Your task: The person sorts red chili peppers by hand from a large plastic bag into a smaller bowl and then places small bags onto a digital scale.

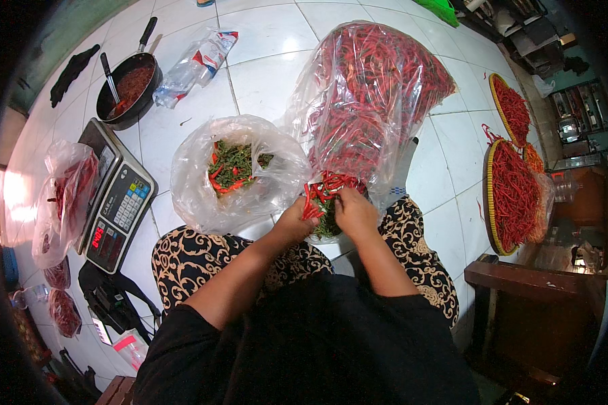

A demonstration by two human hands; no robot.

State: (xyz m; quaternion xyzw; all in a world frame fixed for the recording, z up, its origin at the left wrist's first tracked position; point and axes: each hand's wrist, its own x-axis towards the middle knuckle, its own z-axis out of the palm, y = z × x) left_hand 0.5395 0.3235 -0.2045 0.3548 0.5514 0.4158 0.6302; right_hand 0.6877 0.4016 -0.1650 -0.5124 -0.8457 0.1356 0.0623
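Several red chillies (pixel 311 208) are gripped in my left hand (pixel 298 220), near the mouth of a large clear plastic bag (pixel 372 96) packed with red chillies. Beside it, my right hand (pixel 355 212) is at the bag's mouth with its fingers bent among the chillies; whether it grips one is hidden. Below both hands lie green chilli stems (pixel 327 223), close to my legs. To the left stands an open clear plastic bag (pixel 197 202) holding green stems and a few red and orange chillies.
A digital scale (pixel 116 202) at left carries a plastic bag of red contents (pixel 73 187). Beyond it are a black pan (pixel 134 93) of red paste and a plastic packet (pixel 200 66). Round woven trays of chillies (pixel 511 197) and a wooden chair (pixel 527 283) are at right.
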